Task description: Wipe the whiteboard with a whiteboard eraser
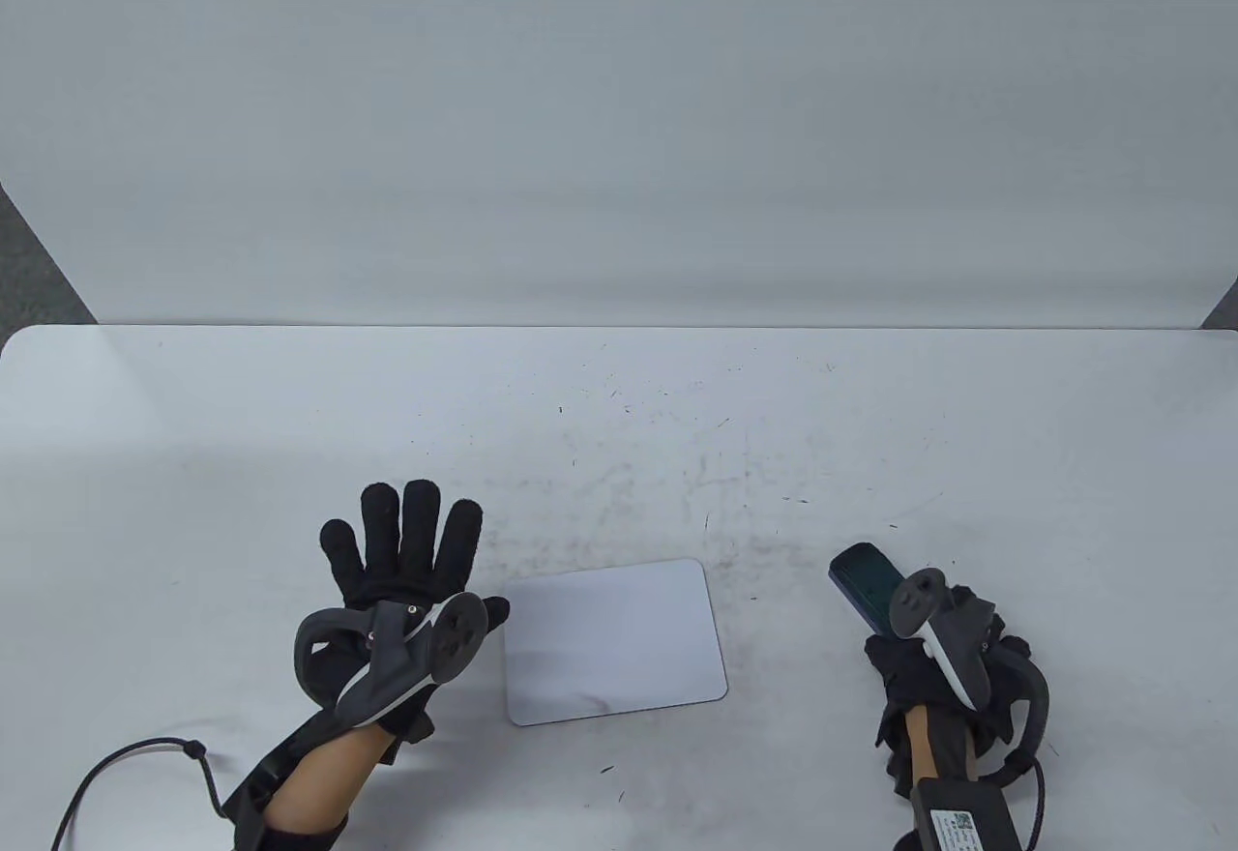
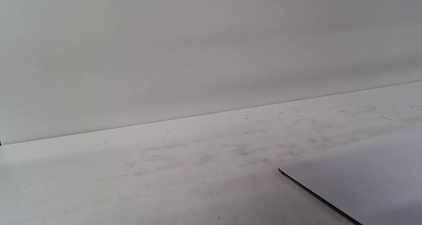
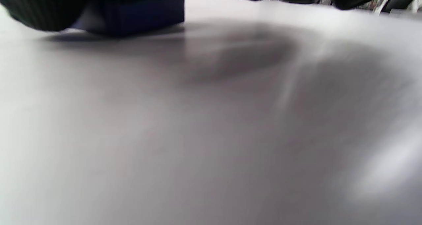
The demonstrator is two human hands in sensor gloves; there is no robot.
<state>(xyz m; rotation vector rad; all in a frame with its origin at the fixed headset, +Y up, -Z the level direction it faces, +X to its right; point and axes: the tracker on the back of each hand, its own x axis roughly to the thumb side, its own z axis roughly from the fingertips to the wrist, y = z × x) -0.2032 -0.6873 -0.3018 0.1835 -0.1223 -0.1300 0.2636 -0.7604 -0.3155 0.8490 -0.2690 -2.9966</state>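
The thin, stiff whiteboard (image 1: 615,640) lay flat on the table (image 1: 870,425), likely light and prone to sliding, beside the left hand (image 1: 401,580) with spread, empty fingers, while the right hand (image 1: 928,658) gripped the blocky whiteboard eraser (image 1: 864,585) by its sides.

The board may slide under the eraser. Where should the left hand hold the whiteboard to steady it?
Press on the whiteboard's near-left corner, coming from its left side: it lies flat, so there is no edge to pinch, and the spread left hand is already beside that edge.
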